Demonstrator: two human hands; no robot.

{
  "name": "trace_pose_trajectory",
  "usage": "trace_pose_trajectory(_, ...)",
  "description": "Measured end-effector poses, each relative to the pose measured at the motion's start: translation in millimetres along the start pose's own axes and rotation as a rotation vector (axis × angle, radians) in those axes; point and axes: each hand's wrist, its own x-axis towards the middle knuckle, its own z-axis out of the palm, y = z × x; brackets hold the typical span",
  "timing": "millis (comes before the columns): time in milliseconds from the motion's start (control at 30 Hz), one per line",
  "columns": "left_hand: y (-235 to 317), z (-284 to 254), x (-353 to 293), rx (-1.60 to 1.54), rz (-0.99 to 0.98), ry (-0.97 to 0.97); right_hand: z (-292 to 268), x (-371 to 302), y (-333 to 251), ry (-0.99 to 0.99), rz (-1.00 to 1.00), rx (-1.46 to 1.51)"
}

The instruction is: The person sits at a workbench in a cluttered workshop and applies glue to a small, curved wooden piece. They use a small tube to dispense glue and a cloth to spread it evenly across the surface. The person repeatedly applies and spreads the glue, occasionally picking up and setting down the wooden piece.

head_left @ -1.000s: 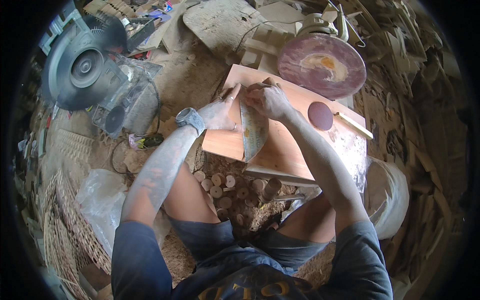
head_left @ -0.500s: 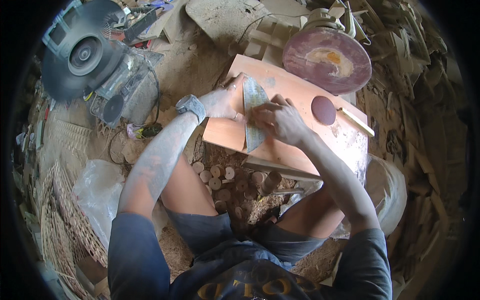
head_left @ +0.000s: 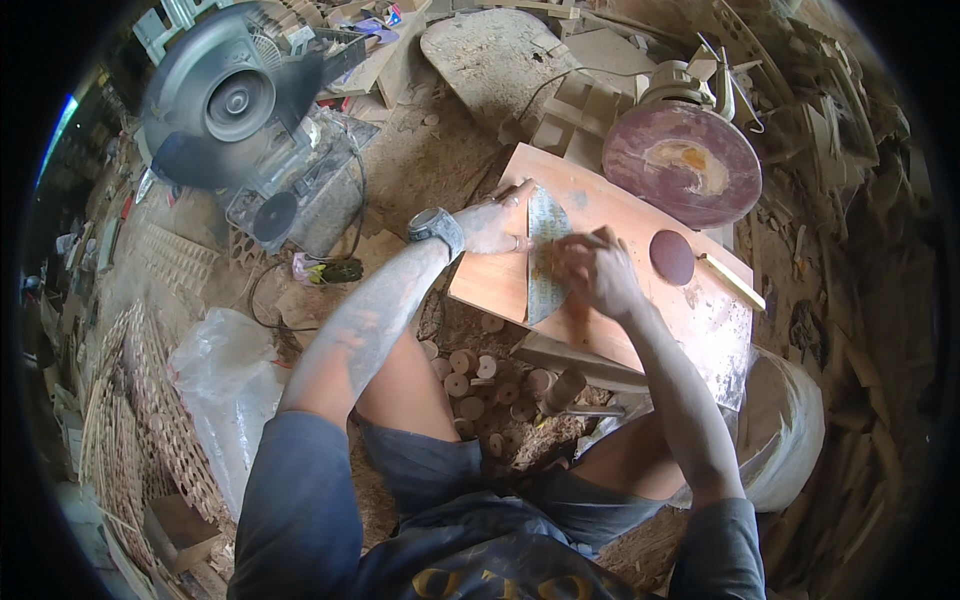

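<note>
A half-moon sheet (head_left: 546, 290) with a mottled blue-grey face lies on a flat wooden board (head_left: 490, 278), its straight edge to the left. My left hand (head_left: 492, 226), with a grey watch at the wrist, rests on the board. Its thumb and fingers are spread and touch that straight edge near the top and middle. Over the sheet's curved side is my right hand (head_left: 600, 272), fingers curled together, slightly blurred. Whatever it may pinch is hidden. Farther right on the board are a round dark red sanding disc (head_left: 672, 257) and a thin pale wooden stick (head_left: 733, 282).
A large reddish disc sander (head_left: 682, 165) stands beyond the board. At the far left is a grey machine with a round hub (head_left: 240, 100). Several small wooden discs (head_left: 470, 385) lie between my legs. Plastic bags (head_left: 225, 385) and wood scraps surround me.
The view has shifted, so everything sits lower and mostly farther right. My right hand's fingers have drawn closer together over the sheet. My left hand stays at the straight edge.
</note>
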Motion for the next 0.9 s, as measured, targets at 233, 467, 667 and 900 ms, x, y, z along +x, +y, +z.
trace_pose_trajectory(233, -17, 6, 8, 0.022, 0.098, 0.048, -7, -40, -54, -0.129, -0.016, 0.077)
trace_pose_trajectory(467, -9, 1, 11, 0.096, 0.007, 0.062, -8, -66, -65, -0.154, -0.069, -0.023)
trace_pose_trajectory(667, -2, 2, 9, 0.116, 0.002, 0.073, -14, -71, -73, -0.119, -0.151, -0.116)
trace_pose_trajectory(900, -4, 8, 16, 0.138, -0.061, 0.099, -2, -101, -109, -0.083, -0.188, 0.004)
